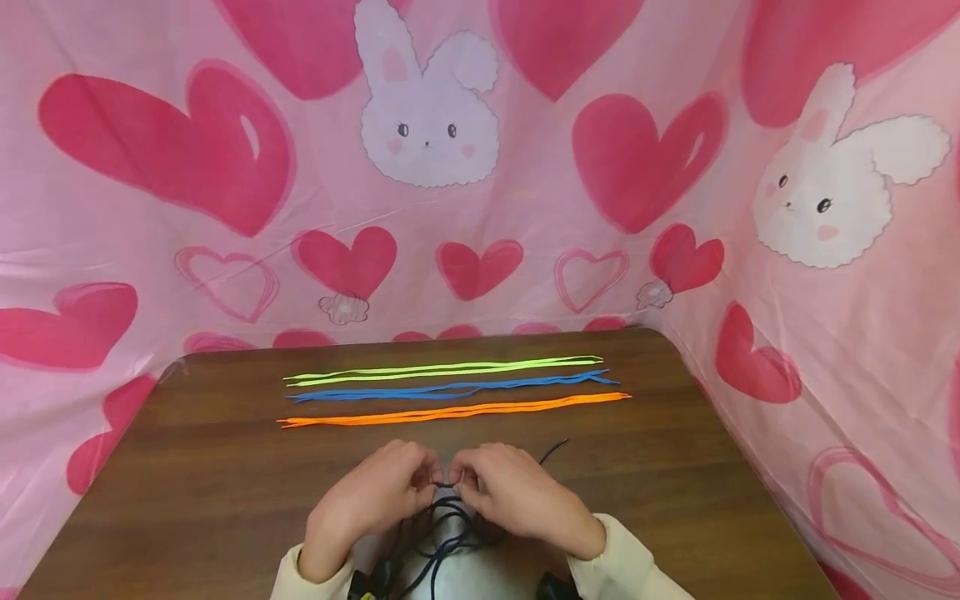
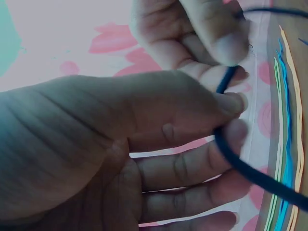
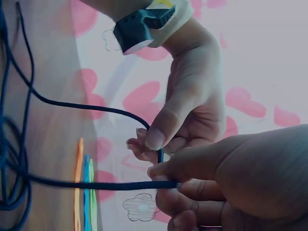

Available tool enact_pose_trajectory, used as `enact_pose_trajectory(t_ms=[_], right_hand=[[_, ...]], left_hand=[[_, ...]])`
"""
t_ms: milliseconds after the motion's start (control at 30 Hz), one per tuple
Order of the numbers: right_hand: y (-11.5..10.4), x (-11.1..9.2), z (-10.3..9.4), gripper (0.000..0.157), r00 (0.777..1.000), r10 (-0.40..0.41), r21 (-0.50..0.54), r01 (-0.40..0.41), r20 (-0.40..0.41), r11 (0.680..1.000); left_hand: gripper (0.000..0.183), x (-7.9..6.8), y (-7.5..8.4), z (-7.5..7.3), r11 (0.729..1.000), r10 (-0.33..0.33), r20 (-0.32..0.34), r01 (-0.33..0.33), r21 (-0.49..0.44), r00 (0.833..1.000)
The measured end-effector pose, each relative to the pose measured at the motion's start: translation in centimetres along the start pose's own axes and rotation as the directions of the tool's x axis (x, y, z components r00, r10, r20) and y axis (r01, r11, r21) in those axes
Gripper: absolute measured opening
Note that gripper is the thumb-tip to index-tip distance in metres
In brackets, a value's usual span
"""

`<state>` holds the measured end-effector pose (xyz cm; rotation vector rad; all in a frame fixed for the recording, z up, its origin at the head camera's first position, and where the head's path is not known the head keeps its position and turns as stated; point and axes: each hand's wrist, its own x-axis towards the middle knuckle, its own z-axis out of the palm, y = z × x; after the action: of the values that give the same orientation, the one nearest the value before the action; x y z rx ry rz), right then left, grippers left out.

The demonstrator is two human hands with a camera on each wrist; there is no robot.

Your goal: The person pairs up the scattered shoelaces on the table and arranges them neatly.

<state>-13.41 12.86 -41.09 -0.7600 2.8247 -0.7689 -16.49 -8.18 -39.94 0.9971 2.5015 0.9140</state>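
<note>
A long dark navy cord (image 1: 450, 542) lies in loose loops below my hands at the near side of the table. My left hand (image 1: 378, 492) pinches it between thumb and index finger. Close beside it, my right hand (image 1: 517, 492) pinches the cord as well, with only a short stretch between the two. In the left wrist view the cord (image 2: 260, 178) passes between the left thumb and fingertip. One cord end (image 3: 178, 185) shows at the right fingertips in the right wrist view.
Beyond my hands, three bundles of laces lie side by side across the brown table (image 1: 187, 467): green laces (image 1: 442, 367), blue laces (image 1: 450, 389) and orange laces (image 1: 457, 411). Pink heart-and-rabbit cloth (image 1: 540, 200) hangs around the table.
</note>
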Motion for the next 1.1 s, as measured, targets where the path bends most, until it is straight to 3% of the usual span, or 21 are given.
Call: enact_pose_trajectory(t_ms=[433,700,867,1100], right_hand=[[-0.3,-1.2,-2.0,0.005,1.0,0.009,0.141,-0.01,0.01,0.99],[-0.6,-2.2,-3.3,0.012,1.0,-0.027,0.255,0.024,0.007,0.967],[-0.5,-2.7,-3.5,0.012,0.997,-0.06,0.242,0.069,-0.046,0.968],[-0.5,-3.0,-3.9,0.013,0.997,-0.059,0.264,0.072,-0.056,0.962]], left_hand=[[0.005,-0.7,0.5,-1.1,1.0,0.002,-0.032,-0.002,0.001,0.999],[0.009,-1.9,1.3,-1.9,0.999,0.039,-0.119,-0.034,0.04,0.992],[0.011,-2.2,1.5,-2.3,0.998,0.058,-0.171,-0.054,0.027,0.984],[0.012,-2.5,1.8,-2.5,0.998,0.063,-0.237,-0.067,-0.011,0.969]])
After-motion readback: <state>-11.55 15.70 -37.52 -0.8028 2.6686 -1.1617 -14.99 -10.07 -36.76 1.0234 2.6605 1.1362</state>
